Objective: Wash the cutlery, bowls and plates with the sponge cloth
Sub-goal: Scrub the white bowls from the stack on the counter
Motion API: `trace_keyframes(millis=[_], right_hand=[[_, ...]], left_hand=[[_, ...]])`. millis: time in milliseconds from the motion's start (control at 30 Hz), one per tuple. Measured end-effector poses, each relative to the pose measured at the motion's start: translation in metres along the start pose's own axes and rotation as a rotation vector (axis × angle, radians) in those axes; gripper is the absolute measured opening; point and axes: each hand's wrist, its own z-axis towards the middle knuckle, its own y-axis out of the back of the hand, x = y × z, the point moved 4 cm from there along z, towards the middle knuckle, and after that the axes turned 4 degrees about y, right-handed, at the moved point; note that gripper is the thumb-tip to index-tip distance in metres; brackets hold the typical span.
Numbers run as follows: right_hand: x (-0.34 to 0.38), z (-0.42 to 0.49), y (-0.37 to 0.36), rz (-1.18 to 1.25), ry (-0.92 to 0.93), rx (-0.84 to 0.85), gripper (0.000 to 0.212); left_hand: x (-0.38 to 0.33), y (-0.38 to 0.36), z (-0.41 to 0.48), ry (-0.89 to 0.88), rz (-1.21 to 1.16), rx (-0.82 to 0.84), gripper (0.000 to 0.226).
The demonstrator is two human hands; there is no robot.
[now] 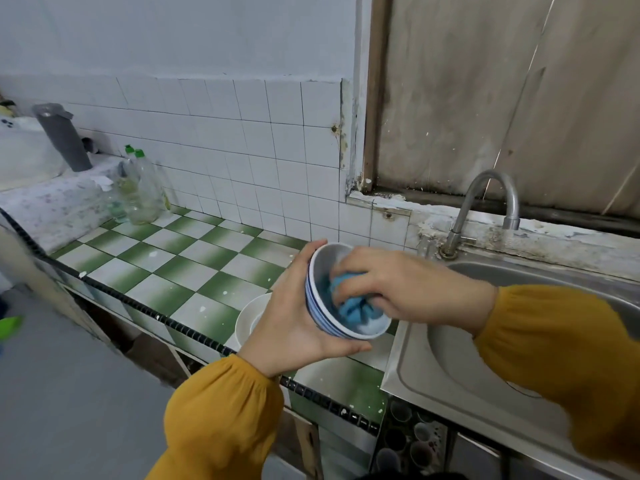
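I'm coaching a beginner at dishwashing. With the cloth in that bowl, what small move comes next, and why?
Probably sweep the cloth round the bowl's inner wall: the right hand holds it bunched in one spot low inside, while the left hand holds the bowl tilted.

no readable text, labels, brands or numbers anywhere.

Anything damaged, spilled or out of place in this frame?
Nothing wrong with the washing itself. White specks dot the tiled counter, looking like dried splashes, and the ledge behind the faucet is stained and flaking, like the wall corner above its left end.
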Motion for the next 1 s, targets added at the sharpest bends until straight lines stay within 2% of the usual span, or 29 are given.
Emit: trace_keyframes(millis=[67,100,167,233,333,400,467,533,600,667,700,767,833,933,1000], right_hand=[[-0.002,0.001,0.005,-0.297,0.118,-0.084,0.023],[-0.001,0.002,0.005,-0.336,0.144,-0.109,0.023],[0.003,0.001,0.002,-0.269,0.113,-0.111,0.026],[0.006,-0.001,0.000,-0.002,-0.060,-0.076,0.035],[0.008,-0.007,0.000,0.534,-0.305,-0.008,0.031],[0.005,-0.012,0.002,0.869,-0.376,0.023,0.032],[-0.001,-0.017,0.003,1.000,-0.378,0.109,0.039],[-0.003,-0.021,0.000,0.815,-0.314,0.251,0.043],[-0.005,-0.021,-0.004,0.257,-0.070,0.296,0.039],[-0.004,-0.019,-0.009,-0.294,0.184,0.203,0.026],[-0.003,-0.020,-0.009,-0.444,0.231,0.122,0.020],[-0.001,-0.021,-0.009,-0.491,0.218,-0.003,0.018],[0.000,-0.021,-0.012,-0.324,0.097,-0.012,0.021],[0.003,-0.021,-0.015,0.174,-0.130,0.115,0.034],[0.004,-0.020,-0.010,0.483,-0.289,0.026,0.033]], left_hand=[[-0.004,-0.002,0.001,-0.035,-0.003,0.051,0.111],[-0.006,-0.002,0.001,-0.057,-0.005,0.060,0.111],[-0.007,0.000,0.000,-0.080,-0.021,0.034,0.112],[-0.005,0.003,-0.001,-0.072,-0.032,-0.041,0.115],[0.002,0.001,-0.001,-0.049,-0.027,-0.078,0.118],[0.003,-0.004,-0.001,-0.034,-0.026,-0.041,0.119],[0.000,-0.010,-0.002,-0.027,0.053,-0.019,0.116],[0.000,-0.015,-0.003,-0.079,0.107,-0.018,0.110],[0.005,-0.021,-0.004,-0.053,0.081,0.004,0.110],[0.008,-0.028,-0.004,-0.011,0.024,0.026,0.115],[0.008,-0.030,-0.005,-0.002,0.008,0.033,0.117],[0.003,-0.033,-0.004,-0.017,0.001,0.031,0.118],[0.000,-0.030,-0.003,-0.047,0.017,-0.006,0.115],[0.005,-0.025,-0.001,-0.038,0.043,-0.070,0.115],[0.007,-0.027,0.000,-0.026,0.037,-0.095,0.116]])
